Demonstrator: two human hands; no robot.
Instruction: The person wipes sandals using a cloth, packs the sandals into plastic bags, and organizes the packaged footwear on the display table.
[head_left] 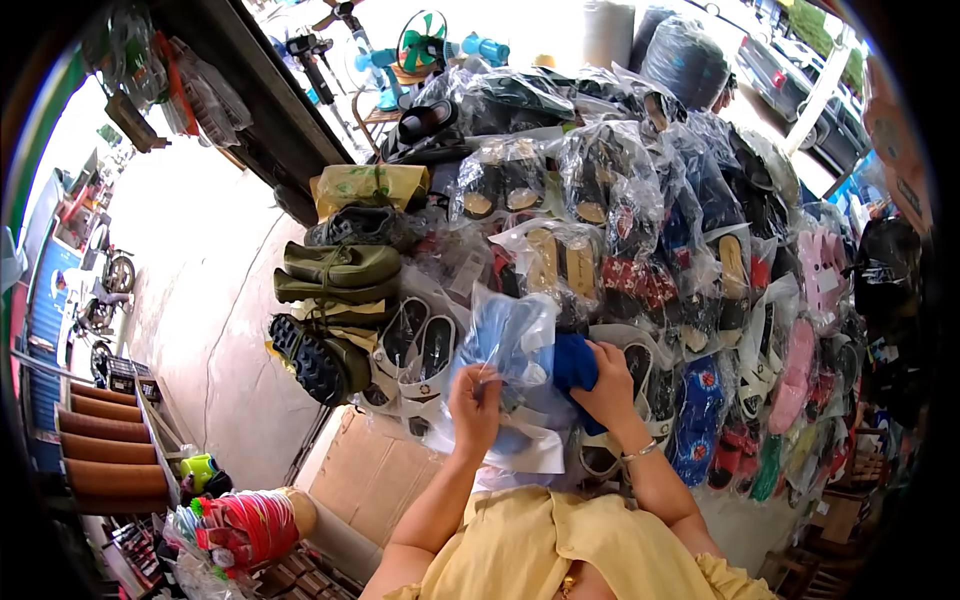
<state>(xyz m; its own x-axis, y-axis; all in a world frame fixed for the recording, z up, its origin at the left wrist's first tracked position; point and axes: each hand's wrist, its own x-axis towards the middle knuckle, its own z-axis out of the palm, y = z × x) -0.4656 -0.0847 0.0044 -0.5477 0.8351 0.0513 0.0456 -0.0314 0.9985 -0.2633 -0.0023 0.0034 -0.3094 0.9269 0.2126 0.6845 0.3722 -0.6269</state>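
My left hand [474,408] pinches the edge of a clear plastic bag [512,335] with something light blue inside, perhaps footwear. Just to its right, my right hand [607,388] grips a dark blue item [574,366] that looks soft; its exact kind is partly hidden by my fingers and the plastic. White sandals [428,360] lie beyond my left hand. Close to my right wrist is another white-strapped pair [650,375]. Blue sandals [697,410] in plastic rest farther right.
Plastic-wrapped shoes [590,180] cover the display ahead. Olive green shoes [338,270] are stacked at left, near a cardboard sheet [370,470]. Brown rolls [110,445] and a red cord bundle [255,525] stand lower left. A green-bladed fan [422,45] is at the back.
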